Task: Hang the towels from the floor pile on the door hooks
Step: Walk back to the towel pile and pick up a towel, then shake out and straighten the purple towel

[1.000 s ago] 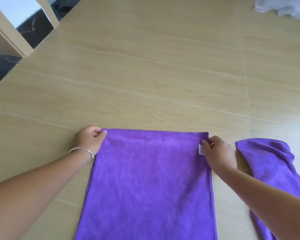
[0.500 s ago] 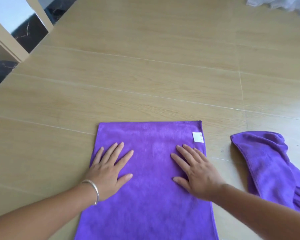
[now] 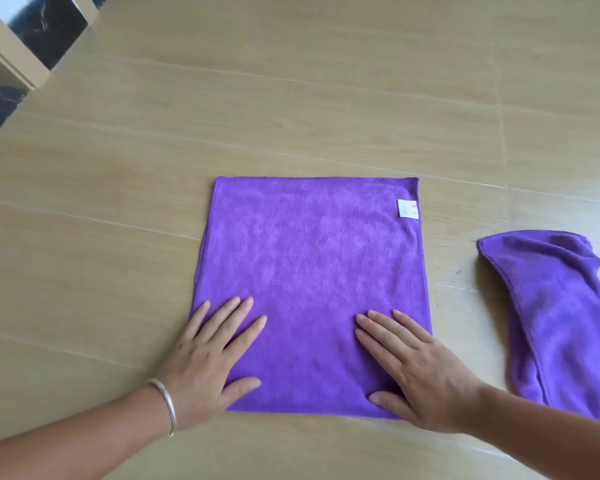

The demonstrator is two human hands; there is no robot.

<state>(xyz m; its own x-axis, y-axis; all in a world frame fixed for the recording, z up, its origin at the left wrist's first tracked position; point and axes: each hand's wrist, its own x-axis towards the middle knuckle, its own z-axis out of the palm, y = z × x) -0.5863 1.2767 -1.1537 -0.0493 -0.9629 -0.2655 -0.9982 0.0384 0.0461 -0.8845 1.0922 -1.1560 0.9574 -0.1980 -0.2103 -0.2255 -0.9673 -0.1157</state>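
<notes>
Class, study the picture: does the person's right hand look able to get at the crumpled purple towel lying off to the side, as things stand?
Probably yes. The right hand rests flat on the spread towel, holding nothing, and only bare floor separates it from the crumpled towel on that same side.

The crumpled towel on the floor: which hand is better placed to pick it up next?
Probably the right hand: it lies flat on the spread towel, on the side nearest the crumpled towel. The left hand rests across the spread towel from it.
</notes>
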